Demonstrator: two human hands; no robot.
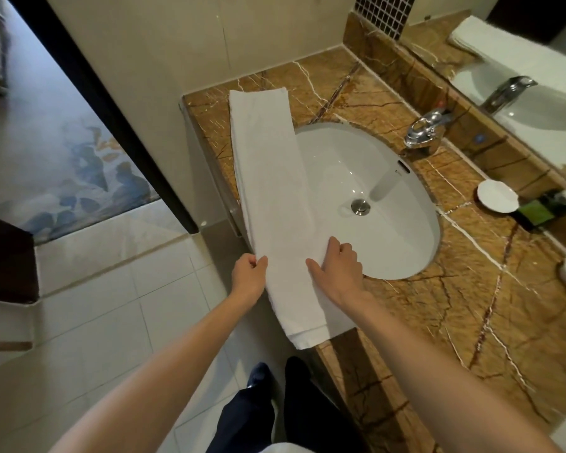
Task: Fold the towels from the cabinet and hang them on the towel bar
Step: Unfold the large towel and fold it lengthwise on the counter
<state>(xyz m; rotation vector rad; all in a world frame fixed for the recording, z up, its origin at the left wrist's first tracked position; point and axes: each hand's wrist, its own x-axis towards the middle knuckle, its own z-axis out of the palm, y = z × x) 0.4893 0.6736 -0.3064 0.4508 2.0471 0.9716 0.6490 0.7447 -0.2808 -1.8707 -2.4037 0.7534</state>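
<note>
Left hand [247, 269]: fingers curled, pinching left edge of long white folded terry towel [268, 165]. Right hand [339, 268]: thumb on top, fingers curled over right edge.

Towel lies lengthwise on brown veined marble counter [471, 289], near end overhanging front.

Risk: uneven pull skews layers; overhang drags strip to floor; right edge sags into white oval sink basin [373, 191].

Basin: chrome drain plug [360, 206] only. Small white dish [497, 199] beyond: contents unclear.

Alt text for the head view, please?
A person's left hand and right hand grip the side edges of a long folded white towel lying on a brown marble counter, overlapping a white oval sink.
</note>
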